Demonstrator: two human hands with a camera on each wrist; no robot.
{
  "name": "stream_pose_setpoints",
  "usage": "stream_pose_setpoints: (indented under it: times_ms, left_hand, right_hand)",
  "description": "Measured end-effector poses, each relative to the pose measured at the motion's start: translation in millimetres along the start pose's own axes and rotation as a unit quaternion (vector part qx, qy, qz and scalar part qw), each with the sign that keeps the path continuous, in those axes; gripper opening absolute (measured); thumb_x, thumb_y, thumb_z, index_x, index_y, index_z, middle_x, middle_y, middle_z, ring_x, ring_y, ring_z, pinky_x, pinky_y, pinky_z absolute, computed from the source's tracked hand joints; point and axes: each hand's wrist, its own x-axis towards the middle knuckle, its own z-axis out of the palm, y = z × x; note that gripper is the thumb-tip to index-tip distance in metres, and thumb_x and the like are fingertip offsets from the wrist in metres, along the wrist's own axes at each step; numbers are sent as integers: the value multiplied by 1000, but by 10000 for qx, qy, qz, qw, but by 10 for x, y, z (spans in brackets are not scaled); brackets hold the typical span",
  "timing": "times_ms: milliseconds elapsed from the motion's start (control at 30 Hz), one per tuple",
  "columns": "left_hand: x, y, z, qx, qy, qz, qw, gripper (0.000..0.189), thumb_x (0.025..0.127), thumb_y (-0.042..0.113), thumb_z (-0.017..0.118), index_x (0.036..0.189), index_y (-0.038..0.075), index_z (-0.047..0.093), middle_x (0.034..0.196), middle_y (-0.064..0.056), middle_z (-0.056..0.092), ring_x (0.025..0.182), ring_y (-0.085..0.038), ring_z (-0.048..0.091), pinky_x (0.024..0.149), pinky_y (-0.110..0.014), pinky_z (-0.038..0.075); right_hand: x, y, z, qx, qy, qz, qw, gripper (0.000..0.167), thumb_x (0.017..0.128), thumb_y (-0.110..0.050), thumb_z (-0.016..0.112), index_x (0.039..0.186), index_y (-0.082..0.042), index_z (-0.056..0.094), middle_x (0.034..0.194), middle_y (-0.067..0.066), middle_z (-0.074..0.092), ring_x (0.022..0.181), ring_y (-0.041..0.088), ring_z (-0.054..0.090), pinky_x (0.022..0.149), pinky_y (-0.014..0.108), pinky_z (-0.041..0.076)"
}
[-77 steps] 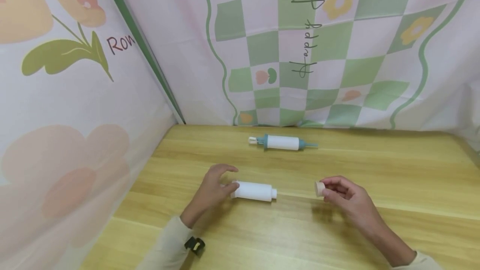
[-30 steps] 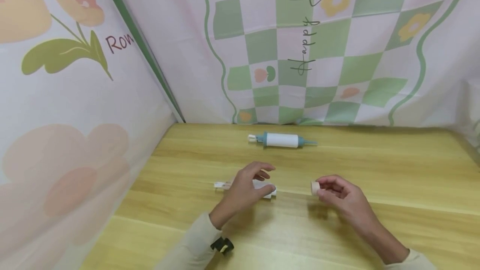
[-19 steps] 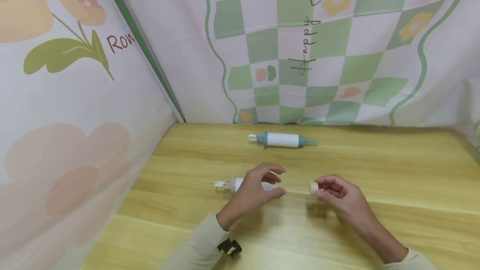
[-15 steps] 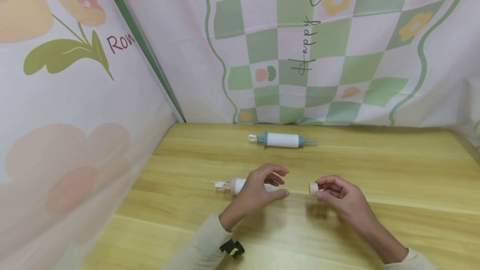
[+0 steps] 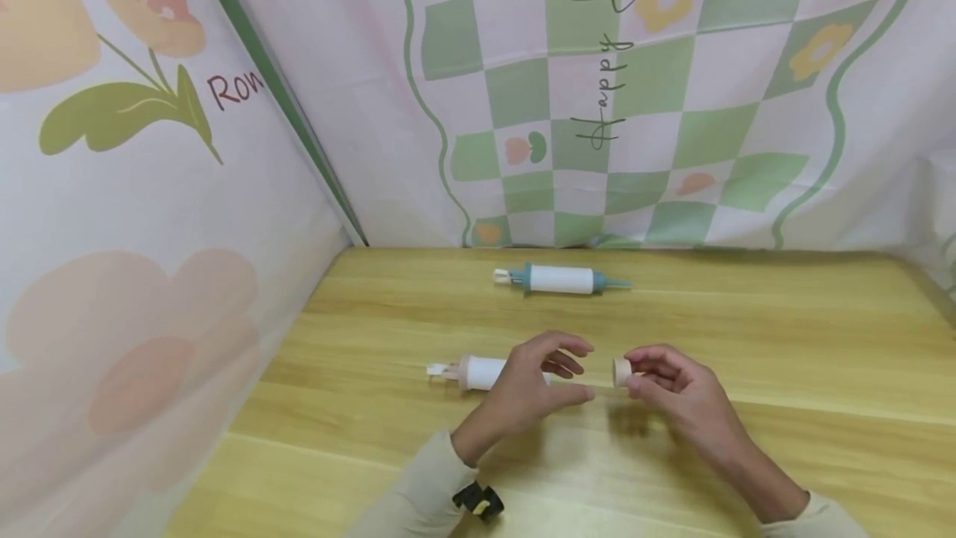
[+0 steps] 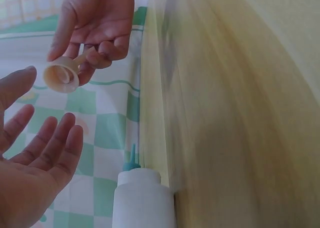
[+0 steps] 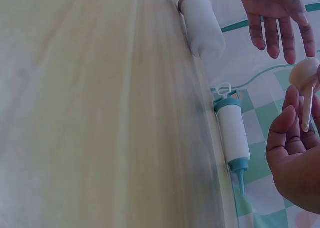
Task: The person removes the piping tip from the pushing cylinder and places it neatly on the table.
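Observation:
My right hand (image 5: 690, 397) pinches a beige screw-on nozzle cap (image 5: 621, 373) above the table. In the left wrist view, the hollow round mouth of the nozzle cap (image 6: 62, 75) faces my left hand, and its thin spout runs back among my right fingers. Fingers spread and curved, my left hand (image 5: 532, 384) holds nothing, a small gap short of the cap. Partly hidden behind that hand lies a white syringe barrel (image 5: 484, 373) with a beige collar and a plunger with a white handle. Its threaded white neck (image 6: 140, 176) shows in the left wrist view.
Farther back on the wooden table (image 5: 792, 322) lies a second syringe (image 5: 562, 279), white with blue ends and a thin blue nozzle pointing right. Patterned cloth (image 5: 582, 90) hangs along the back edge, and another flowered cloth (image 5: 172, 214) covers the left side.
My left hand has left the collar end of the white barrel and moved right over it, toward the cap. The right hand, still holding the cap, has shifted slightly left.

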Motion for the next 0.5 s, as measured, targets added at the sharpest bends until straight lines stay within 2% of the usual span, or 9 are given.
stream_pose_setpoints:
  times_ms: [367, 500]
  left_hand:
    - [0, -29, 66, -124, 45, -106, 9999, 41, 83, 1, 80, 120, 5, 64, 117, -1, 66, 95, -10, 66, 86, -24, 54]
    - [0, -39, 82, -141, 15, -49, 9999, 38, 85, 2, 79, 120, 5, 64, 118, -6, 66, 98, -12, 67, 87, -24, 53]
  right_hand:
    - [25, -13, 46, -109, -16, -36, 9999, 23, 94, 0, 67, 114, 8, 61, 101, 4, 71, 87, 15, 69, 74, 30, 58]
    - [34, -3, 62, -63, -71, -135, 9999, 22, 94, 2, 67, 114, 8, 61, 100, 5, 71, 86, 15, 69, 73, 30, 58]
